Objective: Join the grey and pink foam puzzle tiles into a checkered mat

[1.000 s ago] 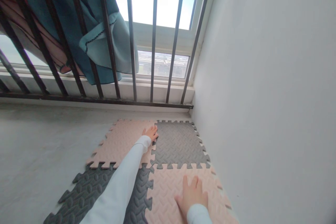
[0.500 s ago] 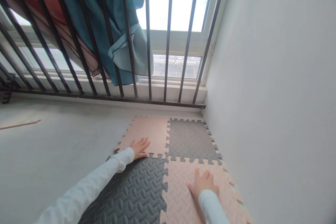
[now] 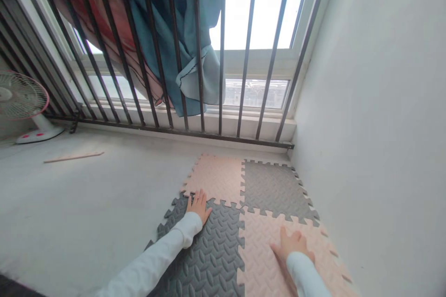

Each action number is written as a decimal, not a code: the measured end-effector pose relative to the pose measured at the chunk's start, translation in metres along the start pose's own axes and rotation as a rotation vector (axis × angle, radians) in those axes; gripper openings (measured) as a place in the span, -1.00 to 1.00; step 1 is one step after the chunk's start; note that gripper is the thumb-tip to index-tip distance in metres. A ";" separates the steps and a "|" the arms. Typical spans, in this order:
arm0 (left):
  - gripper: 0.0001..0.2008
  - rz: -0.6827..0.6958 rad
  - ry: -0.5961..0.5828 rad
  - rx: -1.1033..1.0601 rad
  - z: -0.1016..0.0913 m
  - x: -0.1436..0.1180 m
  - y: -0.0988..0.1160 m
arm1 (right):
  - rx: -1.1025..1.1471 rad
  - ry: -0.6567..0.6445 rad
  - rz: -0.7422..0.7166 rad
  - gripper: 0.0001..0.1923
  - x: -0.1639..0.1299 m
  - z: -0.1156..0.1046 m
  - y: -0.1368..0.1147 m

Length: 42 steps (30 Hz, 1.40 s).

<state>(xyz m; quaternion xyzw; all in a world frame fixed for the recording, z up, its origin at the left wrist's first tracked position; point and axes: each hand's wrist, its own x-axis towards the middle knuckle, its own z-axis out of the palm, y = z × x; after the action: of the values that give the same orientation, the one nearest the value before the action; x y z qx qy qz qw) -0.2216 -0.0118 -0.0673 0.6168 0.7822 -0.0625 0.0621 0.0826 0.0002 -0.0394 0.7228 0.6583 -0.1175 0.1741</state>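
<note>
My left hand lies flat with fingers spread on the near dark grey foam mat tile. Its fingertips reach the seam with the far pink foam tile. On the near pink foam tile rests my right hand, its fingers apart and slightly bent, holding nothing. A second dark grey foam tile lies at the far right, beside the wall. The toothed edges of these tiles meet along the seams. White sleeves cover both forearms.
A black metal railing runs before the window, with blue and pink cloth hanging behind its bars. The white wall borders the mat on the right. On the grey floor lie a thin pink strip and a fan.
My left hand has moved back from the far pink tile onto the near grey one. The right hand stays on its pink tile. The view has swung left, bringing in the fan.
</note>
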 end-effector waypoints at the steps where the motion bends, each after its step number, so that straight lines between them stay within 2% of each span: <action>1: -0.39 -0.002 0.007 0.003 0.003 -0.008 -0.003 | 0.004 0.005 -0.005 -0.32 0.001 0.001 0.000; 6: -0.36 0.041 0.014 -0.027 0.003 -0.025 -0.018 | -0.007 -0.007 0.008 -0.37 -0.003 -0.004 -0.001; 10: -0.36 0.068 0.006 -0.044 0.002 -0.024 -0.024 | -0.022 -0.013 0.009 -0.38 -0.009 -0.012 -0.003; 16: -0.37 0.078 -0.008 -0.065 -0.007 -0.018 -0.025 | -0.032 -0.021 0.005 -0.39 -0.008 -0.010 -0.002; 20: -0.43 0.120 0.009 -0.058 -0.013 -0.015 -0.036 | -0.044 -0.035 0.003 -0.38 -0.011 -0.012 -0.003; 24: -0.36 0.013 0.056 -0.021 -0.003 -0.017 -0.053 | -0.055 -0.048 0.004 -0.40 -0.014 -0.018 -0.005; 28: -0.37 -0.033 0.024 -0.031 0.004 -0.015 -0.061 | -0.055 -0.025 -0.004 -0.40 -0.011 -0.014 -0.005; 34: -0.48 -0.030 -0.036 -0.081 -0.009 -0.007 -0.066 | -0.044 0.027 -0.008 -0.37 0.000 0.001 0.001; 42: -0.42 0.056 -0.104 -0.086 -0.013 -0.005 -0.074 | -0.069 -0.018 0.002 -0.40 -0.011 -0.012 -0.003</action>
<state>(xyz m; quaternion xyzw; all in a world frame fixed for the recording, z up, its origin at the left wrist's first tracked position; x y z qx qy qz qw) -0.2931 -0.0315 -0.0525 0.6313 0.7621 -0.0593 0.1309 0.0776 -0.0041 -0.0242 0.7160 0.6597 -0.1009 0.2048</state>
